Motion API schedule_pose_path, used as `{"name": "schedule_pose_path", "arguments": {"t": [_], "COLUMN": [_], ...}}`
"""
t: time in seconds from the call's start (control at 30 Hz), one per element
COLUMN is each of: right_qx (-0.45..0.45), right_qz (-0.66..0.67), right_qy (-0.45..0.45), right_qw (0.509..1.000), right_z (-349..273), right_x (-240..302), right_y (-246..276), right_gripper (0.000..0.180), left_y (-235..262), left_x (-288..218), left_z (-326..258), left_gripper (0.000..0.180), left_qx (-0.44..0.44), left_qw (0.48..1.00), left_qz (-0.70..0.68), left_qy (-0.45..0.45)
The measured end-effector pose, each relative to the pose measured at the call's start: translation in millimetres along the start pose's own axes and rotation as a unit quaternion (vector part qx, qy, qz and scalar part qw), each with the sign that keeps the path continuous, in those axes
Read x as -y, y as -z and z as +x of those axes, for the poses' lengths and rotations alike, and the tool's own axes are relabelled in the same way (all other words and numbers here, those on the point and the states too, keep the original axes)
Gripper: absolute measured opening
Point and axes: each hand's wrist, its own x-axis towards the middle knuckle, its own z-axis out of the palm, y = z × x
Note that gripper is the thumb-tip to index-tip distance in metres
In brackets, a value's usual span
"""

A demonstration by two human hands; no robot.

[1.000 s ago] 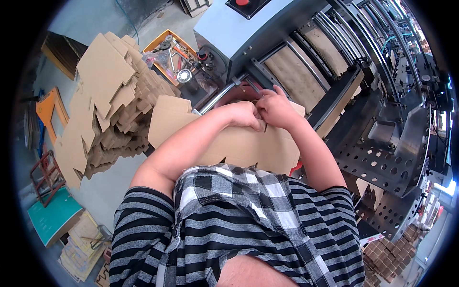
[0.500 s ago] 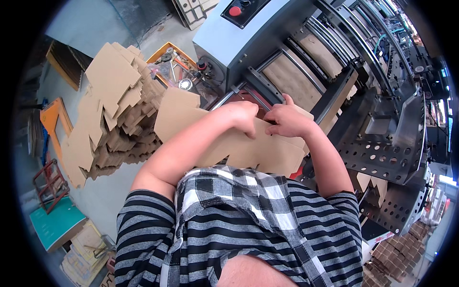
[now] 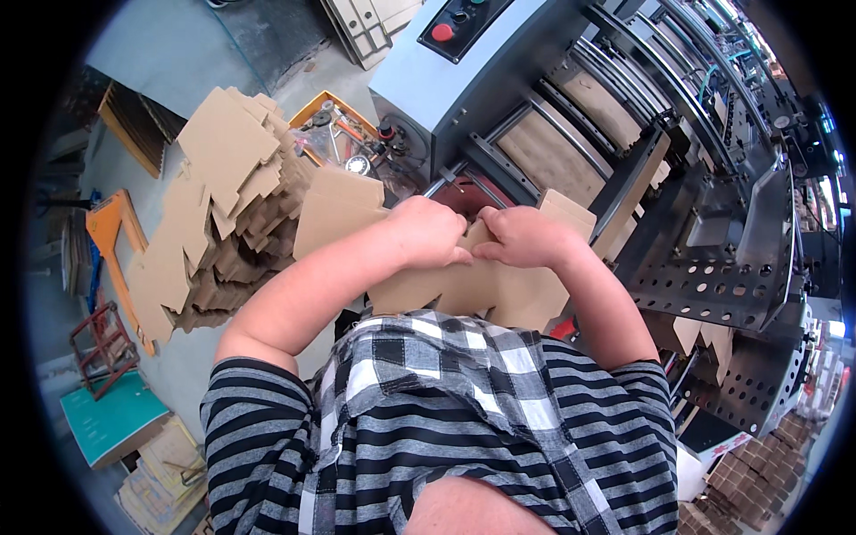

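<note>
A flat brown cardboard blank (image 3: 499, 290), with cut slots along its near edge, lies in front of my body. My left hand (image 3: 426, 234) grips it close to the middle, thumb on the near face and fingers curled over behind. Right beside it my right hand (image 3: 526, 237) pinches the same blank, its thumb almost meeting the left one. The fingertips of both hands are partly hidden behind the board. One flap (image 3: 571, 214) stands out past my right hand, and a wider cardboard panel (image 3: 334, 209) shows beyond my left forearm.
Left of me rises an uneven stack of cardboard blanks (image 3: 227, 160). Behind it, a yellow tray (image 3: 325, 107) holds tools. A grey machine (image 3: 481, 53) with a red button, rollers and perforated metal plates (image 3: 704, 285) fills the right. An orange pallet-jack-like frame (image 3: 116, 232) stands far left.
My right hand has moved slightly left toward my left hand, and its raised index finger has folded down onto the board. The right flap now shows more. The view has shifted a little.
</note>
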Motion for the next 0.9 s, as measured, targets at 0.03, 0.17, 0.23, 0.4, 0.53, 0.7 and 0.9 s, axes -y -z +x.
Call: {"name": "schedule_pose_path", "arguments": {"t": [0.03,0.17,0.23,0.4,0.53,0.7,0.9], "right_qx": [-0.022,-0.089,-0.117,-0.235,-0.480,-0.760,-0.905], "right_qz": [0.012,0.057,0.066,0.067,0.222,0.422,0.375], "right_qy": [0.017,0.036,0.030,-0.022,-0.033,0.063,0.059], "right_qw": [1.000,0.994,0.991,0.969,0.848,0.491,0.195], "right_z": [0.3,-21.0,-33.1,-90.4,-147.6,-248.8,-368.7], "right_x": [-2.8,-10.1,-4.8,-1.8,-25.8,-39.2,-55.0], "right_y": [-4.2,-7.5,-2.7,25.3,23.9,-12.1,-58.6], "right_gripper": [0.043,0.042,0.041,0.042,0.034,0.028,0.038], "left_y": [0.1,8.3,22.0,72.5,108.2,100.6,86.8], "left_x": [-0.4,-11.7,-22.4,-60.8,-102.0,-114.6,-111.9], "left_z": [-1.8,-4.1,-5.7,-13.0,-37.9,-33.7,-3.4], "left_gripper": [0.055,0.050,0.048,0.046,0.030,0.027,0.039], "left_qx": [-0.004,-0.033,-0.053,-0.322,-0.484,-0.501,-0.422], "left_qw": [1.000,0.999,0.997,0.931,0.760,0.689,0.730], "left_qz": [0.001,0.029,0.047,0.039,0.025,0.021,0.006], "left_qy": [-0.002,-0.017,-0.040,-0.170,-0.433,-0.524,-0.538]}}
